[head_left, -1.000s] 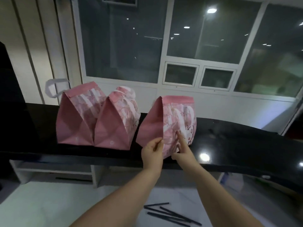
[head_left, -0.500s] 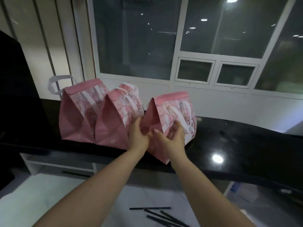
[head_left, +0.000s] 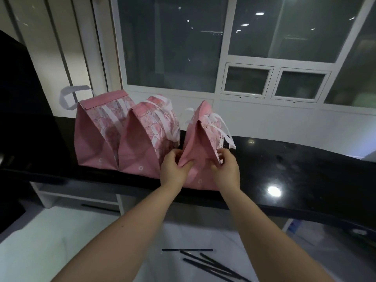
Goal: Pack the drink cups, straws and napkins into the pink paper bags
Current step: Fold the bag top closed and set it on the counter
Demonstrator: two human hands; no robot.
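Observation:
Three pink paper bags with white handles stand in a row on a black counter (head_left: 295,171). The left bag (head_left: 91,143) and the middle bag (head_left: 140,147) are folded shut at the top. My left hand (head_left: 173,169) pinches the near left edge of the right bag (head_left: 201,139). My right hand (head_left: 225,167) pinches that bag's near right edge, so its narrow side faces me. Several black straws (head_left: 205,261) lie on the white surface (head_left: 40,251) below my arms. No cups or napkins are visible.
A large window (head_left: 203,47) with white frames rises behind the counter. A dark panel (head_left: 18,98) stands at the far left. Beneath the counter's front edge a white shelf unit (head_left: 77,198) shows. A lamp's reflection glares on the counter at the right.
The right bag has been turned so its narrow side faces me and stands closer to the middle bag. Both hands moved from its printed face to its near edges.

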